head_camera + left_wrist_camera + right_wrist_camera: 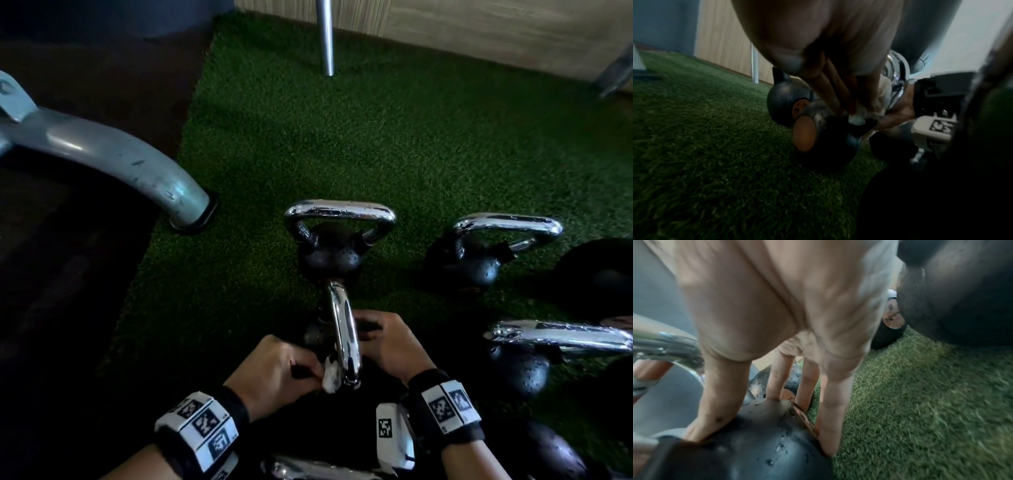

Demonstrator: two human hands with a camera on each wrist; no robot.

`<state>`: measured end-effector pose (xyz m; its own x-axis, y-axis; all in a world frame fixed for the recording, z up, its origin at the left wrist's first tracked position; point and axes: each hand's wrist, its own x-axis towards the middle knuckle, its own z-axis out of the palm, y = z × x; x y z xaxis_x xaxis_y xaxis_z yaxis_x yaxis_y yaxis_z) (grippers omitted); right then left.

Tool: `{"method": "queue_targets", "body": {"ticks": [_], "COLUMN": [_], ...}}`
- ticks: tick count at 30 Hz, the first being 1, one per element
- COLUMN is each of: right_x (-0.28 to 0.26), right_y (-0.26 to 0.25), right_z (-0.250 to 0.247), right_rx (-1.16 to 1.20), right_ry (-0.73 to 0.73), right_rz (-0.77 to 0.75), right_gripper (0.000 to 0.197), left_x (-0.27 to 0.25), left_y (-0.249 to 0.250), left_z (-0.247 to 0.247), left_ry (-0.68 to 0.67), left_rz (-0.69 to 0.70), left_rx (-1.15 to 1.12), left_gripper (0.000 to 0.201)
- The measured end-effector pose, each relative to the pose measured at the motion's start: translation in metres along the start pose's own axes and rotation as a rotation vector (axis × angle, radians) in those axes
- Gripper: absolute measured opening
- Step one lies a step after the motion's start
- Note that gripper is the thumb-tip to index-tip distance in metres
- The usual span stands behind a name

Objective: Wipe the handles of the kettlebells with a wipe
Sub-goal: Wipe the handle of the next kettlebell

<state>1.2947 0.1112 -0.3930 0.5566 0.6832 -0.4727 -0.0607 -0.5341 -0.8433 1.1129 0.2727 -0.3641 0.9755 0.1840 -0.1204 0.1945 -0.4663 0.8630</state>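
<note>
Left hand (274, 370) pinches wipe (329, 375) against tipped kettlebell's handle (344, 337); right hand (387, 342), fingers spread, presses bell (760, 443), steadying it for wiping.

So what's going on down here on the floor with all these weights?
A person is cleaning kettlebells on green turf. The nearest kettlebell lies tipped on its side. The left hand pinches a white wipe against its chrome handle, while the right hand steadies the black ball with spread fingers. Three more kettlebells, one just beyond and two to the right, stand upright with water droplets on them.
</note>
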Motion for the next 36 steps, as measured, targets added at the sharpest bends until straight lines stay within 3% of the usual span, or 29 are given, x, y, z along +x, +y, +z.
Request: {"method": "queue_targets", "body": {"ticks": [3, 6, 8, 11, 14, 16, 19, 25, 28, 30, 33, 34, 36], "right_x": [-0.002, -0.007, -0.011, -0.025, -0.044, -0.05, -0.048, -0.044, -0.045, -0.045, -0.042, -0.041, -0.038], "right_y": [-0.005, -0.012, -0.021, -0.049, -0.089, -0.105, -0.109, -0.101, -0.101, -0.099, -0.091, -0.088, -0.08], "right_z": [-0.003, -0.015, -0.027, -0.038, -0.031, -0.021, -0.01, 0.0, 0.003, 0.002, -0.009, -0.014, -0.021], "right_rx": [-0.062, -0.217, -0.323, -0.192, -0.106, -0.073, -0.106, -0.071, -0.094, -0.104, -0.099, -0.103, -0.094], "right_ry": [-0.019, -0.037, 0.067, 0.282, 0.204, 0.128, 0.141, 0.203, 0.217, 0.261, 0.385, 0.42, 0.467], "right_rz": [-0.018, -0.045, -0.095, -0.322, -0.544, -0.626, -0.707, -0.719, -0.703, -0.676, -0.591, -0.558, -0.486], "right_gripper": [0.05, 0.054, 0.056, 0.043, 0.04, 0.043, 0.044, 0.039, 0.034, 0.031, 0.028, 0.029, 0.029], "left_x": [0.005, 0.014, 0.019, 0.025, 0.028, 0.03, 0.032, 0.033, 0.033, 0.033, 0.033, 0.03, 0.025], "left_y": [-0.001, 0.0, 0.008, 0.022, 0.039, 0.049, 0.061, 0.058, 0.052, 0.043, 0.017, 0.008, -0.009], "left_z": [-0.01, -0.028, -0.042, -0.059, -0.065, -0.066, -0.064, -0.055, -0.057, -0.056, -0.05, -0.046, -0.031], "left_ry": [-0.019, 0.07, 0.134, 0.136, 0.149, 0.15, 0.118, 0.139, 0.106, 0.091, 0.055, -0.002, -0.203], "left_rz": [-0.042, -0.134, -0.166, -0.205, -0.277, -0.309, -0.316, -0.329, -0.329, -0.322, -0.259, -0.23, -0.17], "left_rx": [-0.043, -0.251, -0.433, -0.603, -0.773, -0.868, -0.921, -0.989, -1.033, -0.983, -0.426, -0.221, 0.071], "left_gripper": [0.007, 0.009, 0.008, 0.013, 0.01, 0.009, 0.012, 0.006, 0.018, 0.022, 0.048, 0.064, 0.116]}}
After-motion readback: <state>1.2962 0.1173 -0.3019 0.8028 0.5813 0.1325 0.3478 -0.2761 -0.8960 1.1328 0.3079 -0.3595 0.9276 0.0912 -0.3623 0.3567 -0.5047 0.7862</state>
